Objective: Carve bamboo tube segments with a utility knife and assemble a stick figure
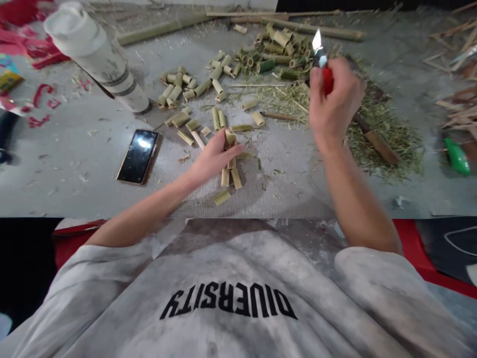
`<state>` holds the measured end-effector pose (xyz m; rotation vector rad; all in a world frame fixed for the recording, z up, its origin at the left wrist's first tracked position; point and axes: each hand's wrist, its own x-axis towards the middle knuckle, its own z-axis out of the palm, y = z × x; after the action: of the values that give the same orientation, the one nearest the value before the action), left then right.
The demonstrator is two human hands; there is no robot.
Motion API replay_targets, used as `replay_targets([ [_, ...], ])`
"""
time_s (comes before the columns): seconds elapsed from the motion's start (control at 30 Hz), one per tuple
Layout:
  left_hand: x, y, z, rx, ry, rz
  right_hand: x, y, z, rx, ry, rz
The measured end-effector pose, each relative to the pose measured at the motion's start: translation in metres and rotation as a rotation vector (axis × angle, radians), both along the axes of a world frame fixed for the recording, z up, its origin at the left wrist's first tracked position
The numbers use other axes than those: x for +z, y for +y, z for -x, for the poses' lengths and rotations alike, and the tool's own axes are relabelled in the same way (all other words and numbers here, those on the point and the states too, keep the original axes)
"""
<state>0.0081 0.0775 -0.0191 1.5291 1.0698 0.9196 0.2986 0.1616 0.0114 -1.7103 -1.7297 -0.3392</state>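
My left hand (216,158) reaches forward over the grey floor and closes on a short split bamboo piece (229,137), above a small cluster of similar pieces (230,176). My right hand (333,107) is raised and wrapped round the red handle of a knife (323,64), its shiny blade pointing up and away from me. The two hands are well apart, the knife about a forearm's length right of the held bamboo.
A black phone (137,156) lies left of my left hand. A white bottle (97,57) lies tilted at upper left. Heaps of cut bamboo tubes (278,49), split pieces (186,87) and shavings (376,129) spread ahead; long bamboo poles (164,29) lie at the back.
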Motion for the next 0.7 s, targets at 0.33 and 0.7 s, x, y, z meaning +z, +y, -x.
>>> replay_targets([
  [0.33,0.046,-0.047,0.018,-0.192,-0.366,0.158,-0.064,-0.001,-0.034,0.175,-0.186,0.199],
  [0.7,0.024,-0.083,0.035,0.016,-0.125,-0.124,0.003,-0.151,0.081,0.983,0.285,0.149],
])
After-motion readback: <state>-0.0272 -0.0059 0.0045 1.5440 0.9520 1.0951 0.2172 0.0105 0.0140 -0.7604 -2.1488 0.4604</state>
